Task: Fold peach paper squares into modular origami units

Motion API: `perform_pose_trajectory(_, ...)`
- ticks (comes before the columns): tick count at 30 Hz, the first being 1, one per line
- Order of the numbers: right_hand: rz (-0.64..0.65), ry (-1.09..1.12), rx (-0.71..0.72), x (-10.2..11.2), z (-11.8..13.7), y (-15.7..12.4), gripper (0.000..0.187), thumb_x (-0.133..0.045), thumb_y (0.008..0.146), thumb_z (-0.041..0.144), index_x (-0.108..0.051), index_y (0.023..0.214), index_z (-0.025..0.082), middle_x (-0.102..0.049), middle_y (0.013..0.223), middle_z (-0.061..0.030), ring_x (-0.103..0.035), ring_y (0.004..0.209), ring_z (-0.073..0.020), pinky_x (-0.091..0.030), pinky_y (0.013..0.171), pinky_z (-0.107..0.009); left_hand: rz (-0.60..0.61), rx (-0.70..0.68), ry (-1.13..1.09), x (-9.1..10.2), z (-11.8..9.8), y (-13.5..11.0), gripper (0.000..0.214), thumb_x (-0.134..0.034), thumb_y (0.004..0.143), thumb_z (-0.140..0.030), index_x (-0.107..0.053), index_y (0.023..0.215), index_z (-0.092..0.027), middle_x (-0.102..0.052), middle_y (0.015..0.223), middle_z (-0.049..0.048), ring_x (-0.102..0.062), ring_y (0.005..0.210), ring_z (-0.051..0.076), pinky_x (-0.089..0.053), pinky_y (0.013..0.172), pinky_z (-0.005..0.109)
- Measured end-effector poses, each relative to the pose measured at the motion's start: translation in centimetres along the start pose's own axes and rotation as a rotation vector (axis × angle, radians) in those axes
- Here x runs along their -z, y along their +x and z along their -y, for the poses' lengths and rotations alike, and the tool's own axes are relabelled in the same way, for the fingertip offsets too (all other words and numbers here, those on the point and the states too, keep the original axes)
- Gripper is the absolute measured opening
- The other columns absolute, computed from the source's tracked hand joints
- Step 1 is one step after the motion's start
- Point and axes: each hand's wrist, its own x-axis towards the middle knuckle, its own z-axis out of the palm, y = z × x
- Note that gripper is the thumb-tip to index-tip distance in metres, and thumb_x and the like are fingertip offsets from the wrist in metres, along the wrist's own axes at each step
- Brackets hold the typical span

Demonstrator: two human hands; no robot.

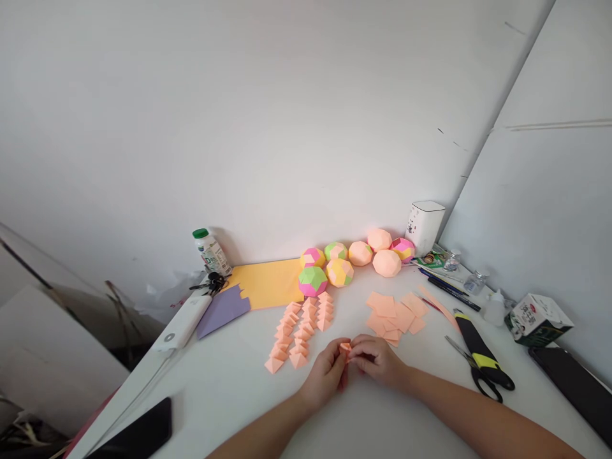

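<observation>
My left hand (326, 376) and my right hand (377, 361) meet at the middle of the white table (229, 389). Together they pinch a small folded piece of peach paper (345, 349) between their fingertips. Just beyond my left hand lie rows of folded peach paper units (302, 329). A loose pile of flat peach paper squares (396, 312) lies beyond my right hand.
Several paper balls (339, 262), peach and multicoloured, stand near the wall by a white box (424, 224). Scissors (480, 363), a carton (538, 319) and pens lie right. Yellow paper (268, 282), purple paper (222, 308), a bottle (210, 251), keys and a phone (138, 437) lie left.
</observation>
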Motion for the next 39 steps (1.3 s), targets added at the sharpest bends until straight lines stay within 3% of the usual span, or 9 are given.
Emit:
perform_pose_trajectory(8,0.002,0.188,-0.225,0.2,0.2,0.0,0.015,-0.059,0.080,0.031,-0.062,0.077,0.017,-0.058,0.075,-0.0015,-0.053,0.053,-0.0097,-0.044,0.051,-0.024,0.068,-0.038,0.051,0.0,-0.9,-0.6,0.034,-0.043,0.087,-0.046,-0.052,0.105,-0.019,-0.050,0.055,-0.0038,-0.040,0.045,0.011,-0.032,0.046,0.022)
perform_pose_trajectory(11,0.002,0.255,-0.329,0.2,0.3,0.0,0.019,-0.061,0.079,0.036,-0.057,0.078,0.017,-0.054,0.063,0.0028,-0.051,0.050,-0.0099,-0.041,0.050,-0.023,0.088,-0.048,0.042,0.0,-1.5,-0.8,0.030,-0.046,0.086,-0.043,-0.054,0.103,-0.020,-0.050,0.057,-0.0035,-0.041,0.047,0.010,-0.032,0.047,0.022)
perform_pose_trajectory(15,-0.003,0.320,-0.390,0.3,0.5,0.2,0.027,-0.064,0.076,0.041,-0.051,0.079,0.018,-0.053,0.063,0.0041,-0.051,0.051,-0.0093,-0.041,0.051,-0.022,0.088,-0.055,0.074,-0.1,-1.7,-0.9,0.029,-0.050,0.084,-0.041,-0.052,0.103,-0.019,-0.044,0.055,-0.0054,-0.038,0.046,0.009,-0.029,0.045,0.021)
perform_pose_trajectory(18,0.001,0.336,-0.394,0.4,0.7,0.2,0.029,-0.065,0.076,0.042,-0.048,0.084,0.019,-0.053,0.068,0.0044,-0.052,0.053,-0.0088,-0.042,0.052,-0.022,0.060,-0.046,0.079,-0.1,-1.4,-0.7,0.030,-0.048,0.085,-0.041,-0.050,0.104,-0.018,-0.043,0.053,-0.0062,-0.037,0.045,0.009,-0.028,0.044,0.021)
perform_pose_trajectory(23,0.018,0.268,-0.375,0.4,0.9,0.3,0.029,-0.062,0.078,0.037,-0.049,0.096,0.019,-0.054,0.074,0.0023,-0.053,0.056,-0.0097,-0.042,0.052,-0.022,0.013,-0.035,0.053,0.0,-0.6,-0.7,0.045,-0.048,0.085,-0.040,-0.037,0.123,-0.018,-0.041,0.053,-0.0083,-0.038,0.043,0.009,-0.031,0.045,0.022)
perform_pose_trajectory(28,0.081,0.117,-0.318,0.5,0.7,0.2,0.017,-0.057,0.082,0.032,-0.055,0.077,0.016,-0.052,0.062,0.0024,-0.049,0.055,-0.0103,-0.037,0.051,-0.022,0.000,-0.053,0.068,-0.1,-0.2,-0.7,0.046,-0.046,0.085,-0.041,-0.035,0.124,-0.019,-0.041,0.060,-0.0076,-0.039,0.046,0.008,-0.032,0.046,0.022)
perform_pose_trajectory(39,0.087,-0.002,-0.266,0.3,1.2,0.3,0.012,-0.055,0.076,0.022,-0.049,0.066,0.016,-0.044,0.058,0.0037,-0.037,0.052,-0.0086,-0.029,0.047,-0.021,0.057,-0.089,0.105,0.2,0.2,-0.3,0.039,-0.051,0.084,-0.037,-0.043,0.116,-0.017,-0.038,0.059,-0.0071,-0.039,0.048,0.008,-0.030,0.046,0.022)
